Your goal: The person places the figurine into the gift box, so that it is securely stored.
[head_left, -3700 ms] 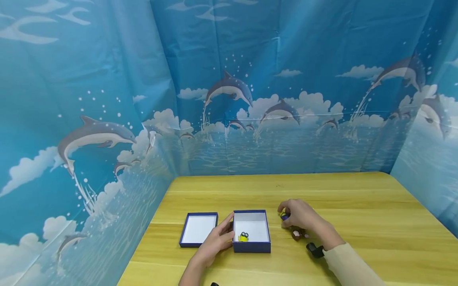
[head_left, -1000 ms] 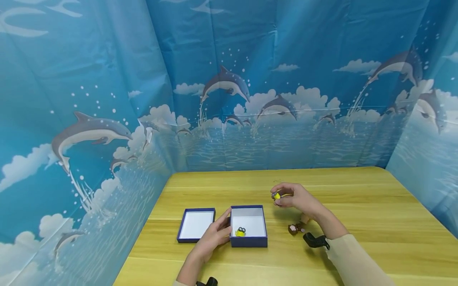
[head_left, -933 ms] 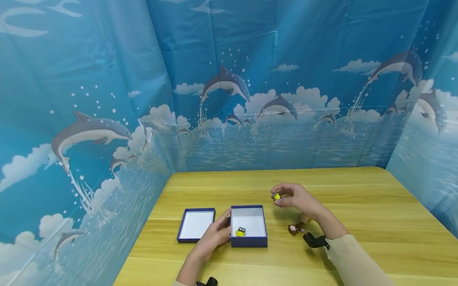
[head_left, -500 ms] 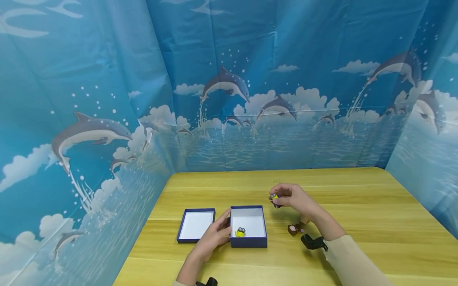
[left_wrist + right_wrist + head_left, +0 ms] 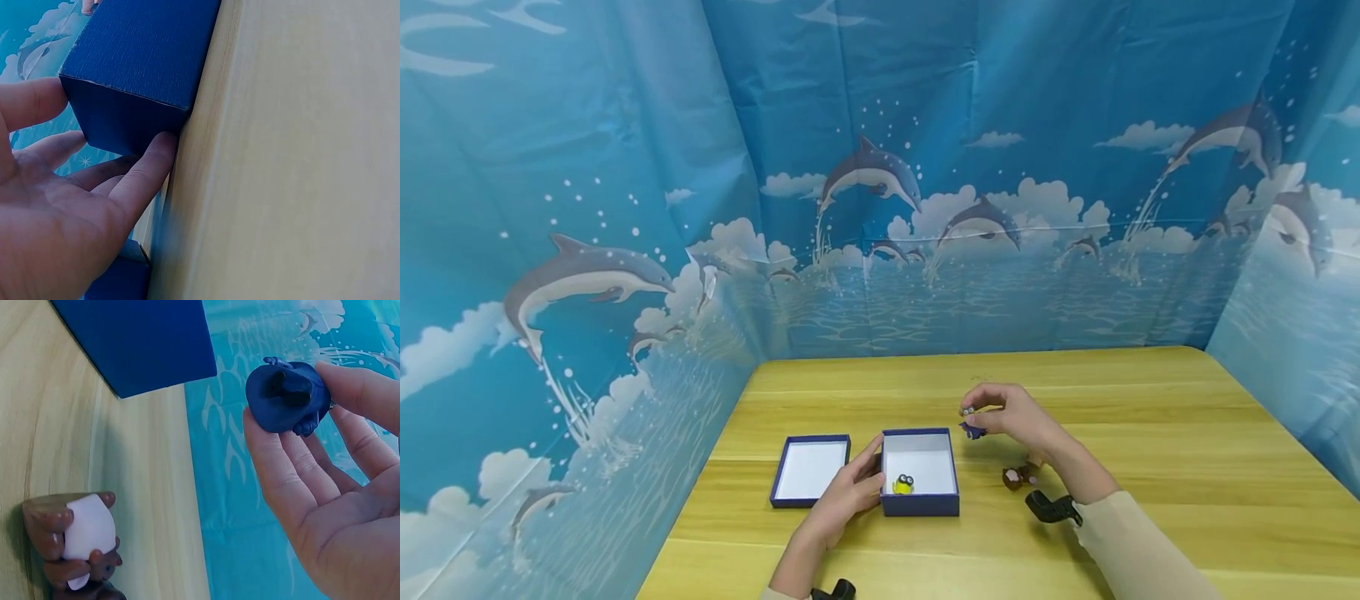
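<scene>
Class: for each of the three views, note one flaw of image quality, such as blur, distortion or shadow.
Head view: wide-angle bending of the backdrop edges. Left wrist view: a blurred smear beside the blue box. Right wrist view: the brown figure lies partly in shadow.

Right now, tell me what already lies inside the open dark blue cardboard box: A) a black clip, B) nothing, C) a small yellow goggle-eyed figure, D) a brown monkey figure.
C: a small yellow goggle-eyed figure lies on the white floor of the open dark blue cardboard box, while the brown monkey figure lies outside on the wooden table.
</scene>
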{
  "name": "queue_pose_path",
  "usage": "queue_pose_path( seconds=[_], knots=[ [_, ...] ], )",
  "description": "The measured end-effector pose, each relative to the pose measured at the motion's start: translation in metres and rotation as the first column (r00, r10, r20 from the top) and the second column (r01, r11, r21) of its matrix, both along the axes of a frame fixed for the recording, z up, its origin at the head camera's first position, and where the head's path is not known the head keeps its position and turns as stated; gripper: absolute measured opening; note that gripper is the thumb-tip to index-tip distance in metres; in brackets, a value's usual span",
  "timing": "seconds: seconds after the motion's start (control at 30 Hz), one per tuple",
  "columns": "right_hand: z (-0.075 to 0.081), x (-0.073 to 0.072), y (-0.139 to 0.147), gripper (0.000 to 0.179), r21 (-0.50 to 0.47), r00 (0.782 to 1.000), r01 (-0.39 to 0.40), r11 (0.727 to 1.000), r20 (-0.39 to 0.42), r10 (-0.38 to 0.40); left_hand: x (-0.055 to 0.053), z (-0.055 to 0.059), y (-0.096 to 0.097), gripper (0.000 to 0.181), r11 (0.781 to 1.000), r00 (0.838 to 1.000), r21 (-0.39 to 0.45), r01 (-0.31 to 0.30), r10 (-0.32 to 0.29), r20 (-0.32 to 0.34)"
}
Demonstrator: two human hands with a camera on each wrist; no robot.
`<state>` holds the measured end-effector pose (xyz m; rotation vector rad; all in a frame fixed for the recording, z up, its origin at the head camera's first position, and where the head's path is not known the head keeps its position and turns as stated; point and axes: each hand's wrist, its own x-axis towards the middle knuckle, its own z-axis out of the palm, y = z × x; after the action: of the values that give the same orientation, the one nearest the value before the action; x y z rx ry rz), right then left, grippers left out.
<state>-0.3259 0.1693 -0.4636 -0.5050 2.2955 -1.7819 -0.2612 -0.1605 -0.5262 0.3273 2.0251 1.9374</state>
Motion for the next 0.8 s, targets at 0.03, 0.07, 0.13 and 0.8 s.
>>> queue_pose_path(
  seconds=[0.03,0.07,0.13,0.8],
  knots=[
    [0.000,0.000,-0.001,0.024,-0.002,1.000,0.001,1.000,0.002,-0.001,0.000,0.000,0.000,0.062,1.000,1.000,-0.001,0.000,0.000,0.000],
    [0.000,0.000,-0.001,0.024,-0.005,1.000,0.000,1.000,0.004,0.000,0.000,0.000,0.000,0.062,1.000,1.000,-0.003,-0.001,0.001,-0.001],
    [-0.001,0.001,-0.002,0.026,-0.005,1.000,-0.008,1.000,0.002,0.008,0.000,0.001,0.000,0.062,1.000,1.000,-0.008,-0.002,0.002,-0.001],
    [-0.002,0.008,-0.020,0.026,0.008,0.997,-0.061,0.998,-0.044,0.062,0.002,0.001,0.000,0.061,1.000,1.000,-0.013,0.004,-0.004,-0.007]
  ],
)
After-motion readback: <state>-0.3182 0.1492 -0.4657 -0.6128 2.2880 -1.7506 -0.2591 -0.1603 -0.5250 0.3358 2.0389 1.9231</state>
